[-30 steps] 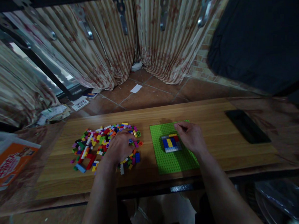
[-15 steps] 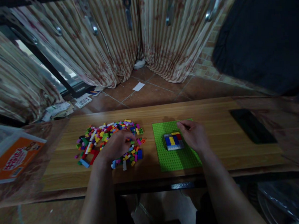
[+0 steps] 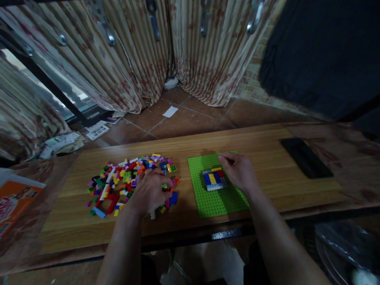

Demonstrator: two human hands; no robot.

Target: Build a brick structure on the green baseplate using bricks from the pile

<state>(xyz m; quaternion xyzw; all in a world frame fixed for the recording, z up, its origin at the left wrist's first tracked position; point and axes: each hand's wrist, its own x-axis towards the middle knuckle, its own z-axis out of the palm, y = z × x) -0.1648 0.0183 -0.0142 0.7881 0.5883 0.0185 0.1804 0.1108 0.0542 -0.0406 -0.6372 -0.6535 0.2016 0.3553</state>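
My left hand (image 3: 149, 191) is over the right part of a pile of loose toy bricks (image 3: 125, 177), palm down with its fingers spread, and I see nothing held in it. A green studded baseplate (image 3: 205, 205) lies to the right of the pile. On it sits a small block build (image 3: 214, 180) of blue, yellow, red, white and grey bricks. Just right of the build, my right hand (image 3: 239, 170) hovers over the plate with thumb and fingers pinched together. Whatever is between those fingertips is hidden.
All of this rests on a long wooden board (image 3: 174, 143). A black phone-like slab (image 3: 305, 157) lies at its right end. At the far left stands a clear tub with an orange label (image 3: 14, 204). Striped curtains (image 3: 142, 56) hang beyond the table.
My left hand has turned flatter over the bricks and its fingers have spread. The right hand keeps its pinch beside the build. The whole view has shifted slightly.
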